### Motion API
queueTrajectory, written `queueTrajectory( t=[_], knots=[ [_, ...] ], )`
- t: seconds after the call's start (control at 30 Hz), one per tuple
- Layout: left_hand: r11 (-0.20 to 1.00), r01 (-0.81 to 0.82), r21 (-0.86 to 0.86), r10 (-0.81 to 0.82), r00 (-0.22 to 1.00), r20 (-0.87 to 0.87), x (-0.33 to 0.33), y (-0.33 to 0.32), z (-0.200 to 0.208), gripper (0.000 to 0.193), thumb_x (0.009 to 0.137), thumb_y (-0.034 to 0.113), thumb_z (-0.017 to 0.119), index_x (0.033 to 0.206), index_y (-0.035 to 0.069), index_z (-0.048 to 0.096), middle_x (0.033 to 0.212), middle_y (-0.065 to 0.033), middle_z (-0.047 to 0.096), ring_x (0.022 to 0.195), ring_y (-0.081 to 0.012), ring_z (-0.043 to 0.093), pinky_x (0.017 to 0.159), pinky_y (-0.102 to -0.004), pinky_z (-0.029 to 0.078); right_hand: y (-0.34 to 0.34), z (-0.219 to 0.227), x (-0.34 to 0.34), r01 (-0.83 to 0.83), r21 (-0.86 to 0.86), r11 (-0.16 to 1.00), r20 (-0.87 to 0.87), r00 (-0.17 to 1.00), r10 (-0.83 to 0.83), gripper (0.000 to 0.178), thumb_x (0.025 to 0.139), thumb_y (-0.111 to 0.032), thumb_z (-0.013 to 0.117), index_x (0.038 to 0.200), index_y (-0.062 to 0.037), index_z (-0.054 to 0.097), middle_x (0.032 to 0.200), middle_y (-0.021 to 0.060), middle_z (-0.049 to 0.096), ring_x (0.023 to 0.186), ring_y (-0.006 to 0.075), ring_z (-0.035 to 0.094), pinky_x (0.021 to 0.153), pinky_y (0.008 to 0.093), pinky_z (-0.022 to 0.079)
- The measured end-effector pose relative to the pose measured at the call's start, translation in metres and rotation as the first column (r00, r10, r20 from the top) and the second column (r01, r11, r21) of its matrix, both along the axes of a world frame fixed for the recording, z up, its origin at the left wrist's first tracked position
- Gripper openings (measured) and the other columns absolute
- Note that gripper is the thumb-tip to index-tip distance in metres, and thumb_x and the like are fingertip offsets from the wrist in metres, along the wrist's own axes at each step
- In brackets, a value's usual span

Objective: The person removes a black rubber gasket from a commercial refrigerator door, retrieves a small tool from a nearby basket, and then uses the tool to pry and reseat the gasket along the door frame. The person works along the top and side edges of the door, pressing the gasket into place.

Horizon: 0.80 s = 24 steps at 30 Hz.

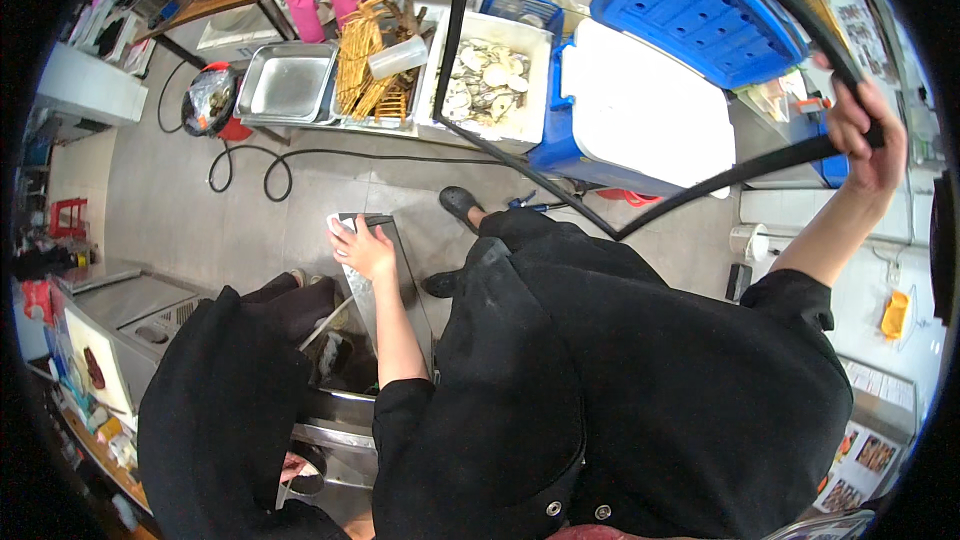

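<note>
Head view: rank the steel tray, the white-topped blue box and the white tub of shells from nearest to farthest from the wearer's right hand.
From the right hand:
1. White-topped blue box, just to its left.
2. White tub of shells, left of that box.
3. Steel tray, farthest left.

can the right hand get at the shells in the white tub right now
Probably not: the right hand grips the black strip off to the right, and the blue-and-white box stands between it and the shells.
</note>
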State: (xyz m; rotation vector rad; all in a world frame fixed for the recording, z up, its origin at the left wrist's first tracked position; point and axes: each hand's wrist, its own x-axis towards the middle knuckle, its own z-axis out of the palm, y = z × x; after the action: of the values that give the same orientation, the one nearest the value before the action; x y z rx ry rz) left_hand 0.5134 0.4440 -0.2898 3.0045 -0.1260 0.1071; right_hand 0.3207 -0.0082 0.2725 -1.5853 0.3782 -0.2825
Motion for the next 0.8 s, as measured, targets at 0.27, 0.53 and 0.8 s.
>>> queueTrajectory(
  t=[0.27, 0.53, 0.8],
  knots=[
    [0.999, 0.010, 0.037, -0.010, 1.000, 0.016, 0.001, 0.002, 0.000, 0.054, 0.080, 0.037, 0.071, 0.129, 0.020, 0.057, 0.157, -0.0195, 0.024, 0.144, -0.0426, 0.024, 0.106, -0.0591, 0.032, -0.046, -0.028, 0.074, -0.094, -0.105, 0.990, -0.004, 0.996, 0.094, 0.025, 0.101, -0.020, 0.053, 0.112, 0.0018, 0.056, 0.065, -0.0036, 0.042, 0.045, 0.0047, 0.036, 0.048, 0.0194, 0.029],
    [0.998, 0.050, -0.028, -0.051, 0.998, -0.040, -0.002, -0.002, 0.001, 0.060, 0.078, 0.034, 0.074, 0.134, 0.022, 0.055, 0.159, -0.0187, 0.022, 0.144, -0.0419, 0.022, 0.110, -0.0592, 0.027, -0.153, -0.237, 0.122, 0.102, -0.455, 0.884, -0.196, 0.958, -0.211, 0.027, 0.088, -0.029, 0.072, 0.088, -0.0028, 0.066, 0.070, 0.0035, 0.064, 0.066, 0.0115, 0.060, 0.064, 0.0273, 0.046],
    [0.998, 0.064, -0.019, -0.063, 0.996, 0.056, -0.003, -0.011, 0.001, 0.056, 0.078, 0.033, 0.074, 0.130, 0.021, 0.056, 0.156, -0.0179, 0.027, 0.144, -0.0423, 0.023, 0.109, -0.0571, 0.028, -0.258, -0.377, 0.081, 0.482, -0.275, 0.832, -0.243, 0.802, -0.545, 0.036, 0.080, -0.034, 0.083, 0.085, -0.0054, 0.063, 0.067, 0.0029, 0.061, 0.058, 0.0120, 0.064, 0.050, 0.0264, 0.052]
  ],
)
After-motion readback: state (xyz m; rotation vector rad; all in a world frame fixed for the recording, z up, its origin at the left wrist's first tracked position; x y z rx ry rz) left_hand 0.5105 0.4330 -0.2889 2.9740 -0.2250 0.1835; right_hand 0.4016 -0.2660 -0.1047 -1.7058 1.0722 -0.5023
